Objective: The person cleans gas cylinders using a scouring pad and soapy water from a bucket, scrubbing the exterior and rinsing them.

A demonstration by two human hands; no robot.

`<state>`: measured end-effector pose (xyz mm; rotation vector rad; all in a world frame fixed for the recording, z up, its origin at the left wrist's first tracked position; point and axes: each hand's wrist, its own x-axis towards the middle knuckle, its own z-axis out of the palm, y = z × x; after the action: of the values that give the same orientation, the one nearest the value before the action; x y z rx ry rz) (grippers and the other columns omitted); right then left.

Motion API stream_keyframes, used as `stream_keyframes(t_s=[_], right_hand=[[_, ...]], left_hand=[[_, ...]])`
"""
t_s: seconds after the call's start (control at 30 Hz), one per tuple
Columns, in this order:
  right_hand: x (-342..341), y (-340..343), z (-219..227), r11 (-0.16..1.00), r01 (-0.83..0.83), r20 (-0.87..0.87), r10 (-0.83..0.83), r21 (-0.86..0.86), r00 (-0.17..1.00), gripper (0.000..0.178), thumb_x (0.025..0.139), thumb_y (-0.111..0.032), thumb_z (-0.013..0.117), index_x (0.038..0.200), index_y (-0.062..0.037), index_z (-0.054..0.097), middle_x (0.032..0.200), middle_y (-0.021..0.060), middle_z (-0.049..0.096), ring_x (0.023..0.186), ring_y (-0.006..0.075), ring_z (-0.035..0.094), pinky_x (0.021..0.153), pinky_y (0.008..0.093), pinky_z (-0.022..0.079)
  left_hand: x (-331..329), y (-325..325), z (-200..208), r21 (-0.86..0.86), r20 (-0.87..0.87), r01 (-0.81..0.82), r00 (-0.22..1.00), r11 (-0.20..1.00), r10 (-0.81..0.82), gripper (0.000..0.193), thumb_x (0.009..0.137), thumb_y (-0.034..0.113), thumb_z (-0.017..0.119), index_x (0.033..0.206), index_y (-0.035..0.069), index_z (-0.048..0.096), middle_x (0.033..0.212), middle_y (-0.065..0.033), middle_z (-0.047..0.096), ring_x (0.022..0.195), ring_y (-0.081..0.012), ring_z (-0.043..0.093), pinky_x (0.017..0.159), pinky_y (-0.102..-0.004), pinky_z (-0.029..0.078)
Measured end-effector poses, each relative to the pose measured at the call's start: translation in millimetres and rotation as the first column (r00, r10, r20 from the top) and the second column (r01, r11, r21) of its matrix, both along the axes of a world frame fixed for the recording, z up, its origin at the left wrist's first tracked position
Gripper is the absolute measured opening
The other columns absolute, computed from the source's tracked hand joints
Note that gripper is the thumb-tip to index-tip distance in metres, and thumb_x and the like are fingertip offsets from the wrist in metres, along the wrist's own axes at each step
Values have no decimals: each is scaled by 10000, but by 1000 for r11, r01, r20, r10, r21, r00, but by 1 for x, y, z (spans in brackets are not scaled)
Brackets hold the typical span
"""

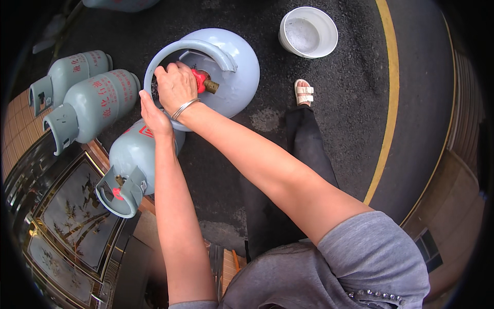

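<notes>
A pale blue-grey gas cylinder (241, 72) stands upright before me, with a round carrying collar (208, 47) around its top. Inside the collar sits a brass valve (211, 86) with a red handwheel (198, 77). My right hand (177, 88), a silver bracelet on its wrist, reaches into the collar beside the handwheel. Its fingers are curled, and what they hold is hidden beneath them. My left hand (156, 118) grips the collar's near left edge, its fingers fairly straight along the outside and its thumb hidden.
Another gas cylinder (131, 157) lies close by at left, with two more cylinders (105, 100) (80, 69) beyond it. A white bucket (329, 38) with greyish liquid stands at far right. A yellow line (392, 98) crosses the dark pavement; a patterned glass door (72, 211) is at lower left.
</notes>
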<state>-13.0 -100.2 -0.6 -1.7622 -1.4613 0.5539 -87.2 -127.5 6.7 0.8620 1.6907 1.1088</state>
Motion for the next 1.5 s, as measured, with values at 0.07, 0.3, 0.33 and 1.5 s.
stream_keyframes(t_s=[0.07,0.3,0.33,1.5], right_hand=[[-7,-4,7,996,-91,-36,90,-24,995,153,813,-139,582,847,10,595,834,238,620,869,430,612,1009,479,407],[-6,-14,19,938,-282,-764,29,-202,644,564,970,-408,405,1233,87,465,1269,341,451,1257,389,426,1135,439,239],[-12,-13,14,948,-244,-841,-43,-205,539,598,975,-430,388,1264,91,444,1311,341,420,1290,381,396,1142,433,226],[-31,3,20,973,219,-809,-185,-71,558,1101,693,-359,748,1446,108,94,1486,329,147,1394,438,194,1144,401,216]], left_hand=[[-8,0,-5,-6,64,1,998,1000,0,528,1029,431,364,1203,-21,573,1119,-97,600,1018,-169,546,915,-315,421],[-21,-5,-17,17,48,47,998,999,-48,543,1027,433,356,1226,-23,574,1164,-118,610,1050,-201,561,935,-330,415],[-13,-5,-9,8,-60,48,997,999,-47,550,1027,434,352,1238,-26,569,1181,-123,608,1063,-208,562,942,-334,412],[-41,-11,-31,-74,-151,208,964,975,-217,455,1016,280,391,1386,16,400,1320,-117,511,1140,-219,535,977,-358,411]])
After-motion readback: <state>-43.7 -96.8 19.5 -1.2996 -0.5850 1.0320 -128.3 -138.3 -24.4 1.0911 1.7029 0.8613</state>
